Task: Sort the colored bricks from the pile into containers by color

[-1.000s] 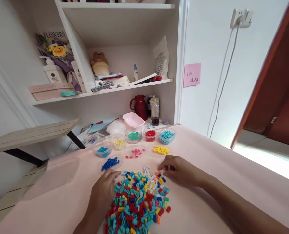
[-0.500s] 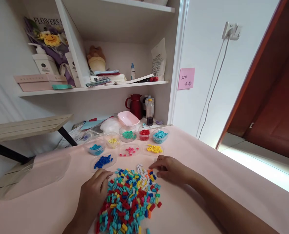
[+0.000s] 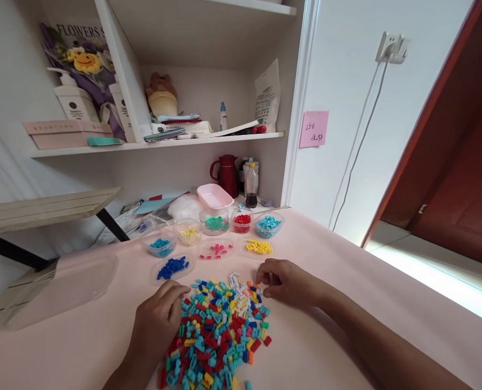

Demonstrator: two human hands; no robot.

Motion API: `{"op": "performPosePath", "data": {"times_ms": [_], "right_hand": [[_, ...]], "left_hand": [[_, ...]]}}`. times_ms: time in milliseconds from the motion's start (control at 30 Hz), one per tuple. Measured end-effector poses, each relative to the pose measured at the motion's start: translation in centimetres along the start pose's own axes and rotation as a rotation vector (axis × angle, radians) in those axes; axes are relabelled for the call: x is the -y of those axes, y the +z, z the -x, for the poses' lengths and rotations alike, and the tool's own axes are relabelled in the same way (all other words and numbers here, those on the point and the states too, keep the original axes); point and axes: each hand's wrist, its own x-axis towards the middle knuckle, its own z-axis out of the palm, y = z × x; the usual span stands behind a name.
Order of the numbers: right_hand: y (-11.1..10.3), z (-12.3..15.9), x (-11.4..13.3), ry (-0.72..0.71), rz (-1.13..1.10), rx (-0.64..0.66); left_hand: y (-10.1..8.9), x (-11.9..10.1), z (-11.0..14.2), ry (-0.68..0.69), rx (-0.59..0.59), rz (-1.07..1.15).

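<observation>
A heap of small mixed-colour toy building bricks (image 3: 220,330) lies on the pink-covered table. My left hand (image 3: 159,314) rests at the heap's left edge, its loosely bent fingers stretched toward the bricks and holding nothing visible. At the upper right edge, my right hand (image 3: 283,281) has curled fingers, with a gap between thumb and forefinger. No brick shows in it. Closest to that hand are white bricks (image 3: 235,281) and a few orange ones. Beyond the heap stand clear tubs and lids with dark blue bricks (image 3: 173,267), pink bricks (image 3: 217,249) and yellow bricks (image 3: 258,247).
Farther back are tubs of blue bricks (image 3: 161,247), pale yellow bricks (image 3: 188,233), green bricks (image 3: 216,223), red bricks (image 3: 242,222) and light blue bricks (image 3: 268,225). A pink basin (image 3: 215,196) sits behind them. A clear lid (image 3: 65,292) lies at left.
My right hand has drawn back slightly to the right from the white and orange bricks, its forefinger more bent. My left hand has stayed in place; the view has shifted slightly.
</observation>
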Motion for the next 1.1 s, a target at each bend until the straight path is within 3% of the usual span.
{"op": "performPosePath", "data": {"times_ms": [200, 333, 433, 533, 700, 800, 1000, 1100], "right_hand": [[0.6, -0.2, 0.8, -0.116, 0.008, -0.047], [0.2, 0.0, 1.0, -0.147, -0.129, -0.106], [-0.4, 0.4, 1.0, -0.097, -0.278, -0.058], [-0.5, 0.6, 1.2, -0.134, -0.326, -0.019], [0.4, 1.1, 2.6, -0.352, -0.165, -0.154], [1.0, 2.0, 4.2, -0.505, -0.056, -0.169], [1.9, 3.9, 7.7, -0.832, 0.180, 0.025], [2.6, 4.0, 8.6, -0.899, 0.297, 0.144]], "left_hand": [[0.0, -0.1, -0.2, 0.020, -0.001, 0.013], [-0.1, -0.3, -0.2, 0.013, 0.003, 0.030], [-0.2, -0.3, -0.1, 0.019, 0.004, 0.058], [-0.1, -0.3, 0.1, 0.016, 0.001, 0.066], [0.0, -0.5, 0.0, 0.006, -0.028, 0.073], [0.0, -0.7, -0.1, -0.007, -0.038, 0.089], [-0.1, -0.9, 0.0, -0.042, -0.038, 0.069], [-0.1, -0.9, 0.0, -0.044, -0.042, 0.054]]}}
